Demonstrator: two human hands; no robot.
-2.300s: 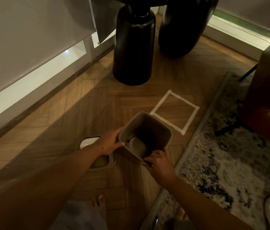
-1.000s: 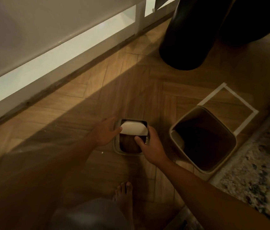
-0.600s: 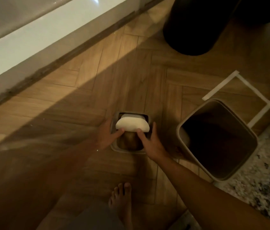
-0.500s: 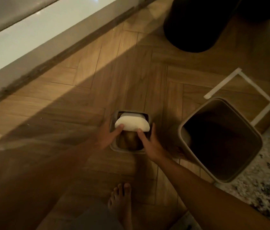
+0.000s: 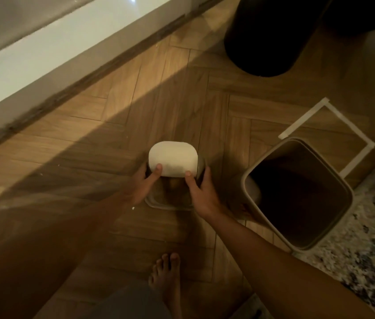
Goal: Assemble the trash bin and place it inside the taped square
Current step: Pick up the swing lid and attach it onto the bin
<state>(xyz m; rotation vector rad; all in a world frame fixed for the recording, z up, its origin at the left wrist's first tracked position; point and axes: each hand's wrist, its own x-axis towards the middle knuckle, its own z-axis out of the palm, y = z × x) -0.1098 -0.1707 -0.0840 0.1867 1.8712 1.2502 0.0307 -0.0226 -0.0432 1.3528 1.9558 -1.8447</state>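
Both hands clasped on the bin lid (image 5: 172,178) at centre, low over the wooden floor (image 5: 103,134). Left hand (image 5: 143,184) gripping the lid's left side, thumb pressed on the white flap (image 5: 172,161). Right hand (image 5: 201,192) gripping the right side, thumb likewise on the flap. Flap tilted up toward the far edge, grey frame below it; hard to tell in the dim light whether the frame touches the floor. Open bin (image 5: 297,199) just right of the lid, upright, empty, dark inside, one near corner over the edge of a patterned rug (image 5: 366,261). Taped square (image 5: 320,132) directly behind the bin, partly hidden by its rim. Dark round object (image 5: 271,35) standing farther back. White ledge (image 5: 55,49) running diagonally along the upper left. Bare foot (image 5: 166,277) at bottom centre.
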